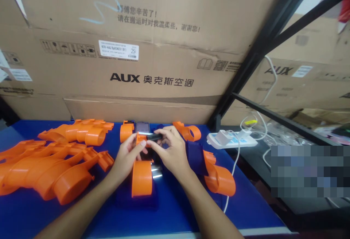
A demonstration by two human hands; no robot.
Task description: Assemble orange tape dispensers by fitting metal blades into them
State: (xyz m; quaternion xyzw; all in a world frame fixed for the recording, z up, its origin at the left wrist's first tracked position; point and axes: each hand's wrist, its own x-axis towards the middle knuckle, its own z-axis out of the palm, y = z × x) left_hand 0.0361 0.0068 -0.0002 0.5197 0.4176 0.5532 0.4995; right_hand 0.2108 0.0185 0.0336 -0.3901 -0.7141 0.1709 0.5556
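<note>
Head view: orange plastic part (141, 138), black piece (154, 136) against its right side, both above blue desk (172, 213). Left hand (128, 151) pinches the orange part; right hand (174, 151) has narrow thumb-finger grip on the black piece. Orange ring (142, 179) just below.

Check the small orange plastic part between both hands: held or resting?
Held: the left hand grips the orange part between thumb and fingers.
</note>
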